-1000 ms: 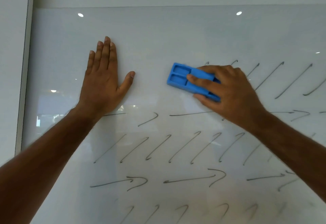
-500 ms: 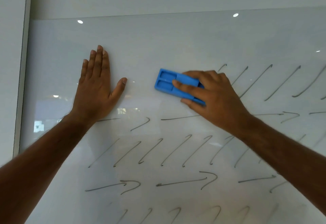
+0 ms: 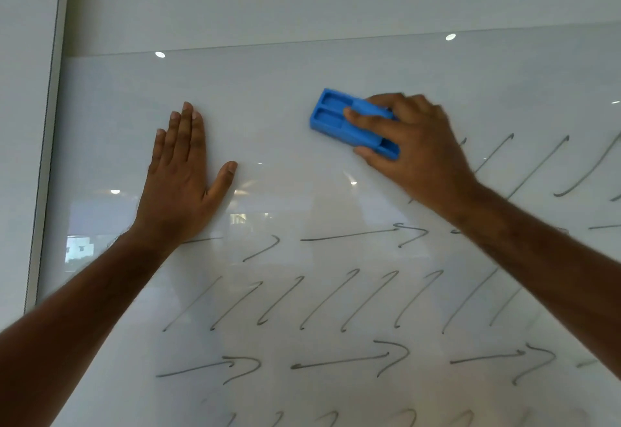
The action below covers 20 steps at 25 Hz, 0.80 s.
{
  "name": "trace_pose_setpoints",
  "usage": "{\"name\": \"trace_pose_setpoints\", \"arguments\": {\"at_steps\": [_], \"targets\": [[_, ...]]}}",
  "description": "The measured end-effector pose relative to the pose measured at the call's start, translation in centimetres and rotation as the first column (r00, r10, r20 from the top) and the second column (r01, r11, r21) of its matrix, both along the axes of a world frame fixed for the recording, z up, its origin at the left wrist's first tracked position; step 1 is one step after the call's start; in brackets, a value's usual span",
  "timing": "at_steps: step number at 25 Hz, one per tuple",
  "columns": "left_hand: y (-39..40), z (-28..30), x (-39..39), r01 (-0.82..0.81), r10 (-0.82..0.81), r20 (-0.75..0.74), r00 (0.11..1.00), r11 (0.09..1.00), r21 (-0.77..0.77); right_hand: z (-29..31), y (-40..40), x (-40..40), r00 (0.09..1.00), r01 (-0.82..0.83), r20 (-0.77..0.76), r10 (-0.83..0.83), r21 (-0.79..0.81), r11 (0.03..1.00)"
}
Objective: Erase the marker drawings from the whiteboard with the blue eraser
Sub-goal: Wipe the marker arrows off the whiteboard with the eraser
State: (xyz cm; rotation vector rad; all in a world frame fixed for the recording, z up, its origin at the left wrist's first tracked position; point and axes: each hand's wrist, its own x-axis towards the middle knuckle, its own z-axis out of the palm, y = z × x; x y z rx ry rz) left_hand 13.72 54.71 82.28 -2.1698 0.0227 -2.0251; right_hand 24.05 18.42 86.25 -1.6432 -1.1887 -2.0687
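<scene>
Right hand holds the blue eraser against the whiteboard; left hand lies flat on the board.

The blue eraser (image 3: 353, 124) lies flat against the whiteboard (image 3: 268, 107), tilted with its upper-left end free and its lower-right end under the right hand (image 3: 413, 148). The right hand grips it with fingers curled over the top edge and thumb along the lower edge. The left hand (image 3: 181, 178) rests well apart to the left, palm against the board, fingers straight and together, thumb spread outward. The board surface between the two hands is bare. Marker strokes (image 3: 336, 299) and arrows (image 3: 353, 359) occupy rows below both hands; further slanted strokes show just right of the right hand.
</scene>
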Motion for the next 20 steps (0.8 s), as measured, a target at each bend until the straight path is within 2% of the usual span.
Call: {"name": "trace_pose_setpoints", "arguments": {"at_steps": [3, 6, 9, 13, 17, 20], "targets": [[0.2, -0.1, 0.0, -0.003, 0.003, -0.009, 1.0, 1.0, 0.003, -3.4, 1.9, -0.1, 0.996, 0.024, 0.086, -0.012, -0.146, 0.989], [0.2, -0.1, -0.1, -0.008, 0.008, -0.007, 1.0, 1.0, 0.001, -5.0, -0.6, 0.5, 0.988, 0.075, 0.147, -0.04, -0.241, 0.968], [0.2, -0.1, -0.1, -0.014, 0.014, -0.015, 1.0, 1.0, -0.007, -4.7, -5.1, 1.5, 0.983, 0.114, 0.163, -0.082, -0.2, 0.973], [-0.3, -0.2, 0.0, -0.031, 0.03, -0.025, 0.999, 0.999, -0.022, -1.9, -9.7, 2.1, 0.992, 0.113, 0.062, -0.107, -0.096, 0.989], [-1.6, 0.3, 0.2, -0.045, 0.046, -0.057, 0.997, 0.999, 0.029, -0.3, -7.8, 2.3, 0.999, 0.041, -0.004, -0.042, -0.009, 0.999], [-5.2, 1.5, 1.3, -0.048, 0.054, -0.064, 0.997, 0.995, 0.09, -1.5, -5.1, 1.8, 0.999, 0.034, 0.039, -0.031, -0.065, 0.997]]}}
